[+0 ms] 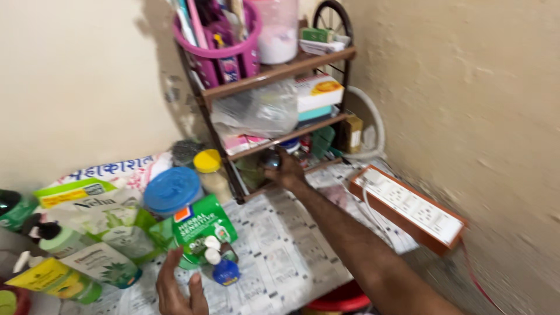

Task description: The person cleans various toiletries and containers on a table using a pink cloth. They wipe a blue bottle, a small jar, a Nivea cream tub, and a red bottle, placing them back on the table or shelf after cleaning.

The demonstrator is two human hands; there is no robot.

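My right hand (286, 173) reaches out to the lowest level of a brown wire shelf rack (280, 73) and is closed on a small dark, shiny round object (270, 158); motion blur hides what it is. My left hand (177, 287) is low at the frame's bottom, fingers apart and holding nothing. It is right beside a small blue bottle with a white cap (224, 269) and a green pouch (203, 226). Both stand on a newspaper-covered surface (291, 251).
A pink basket (227, 44) and boxes fill the rack. A blue-lidded jar (172, 189), a yellow-lidded jar (209, 166) and green tubes (99, 262) crowd the left. An orange-and-white power strip (411, 211) leans on the right wall. A red tub (338, 303) sits below the edge.
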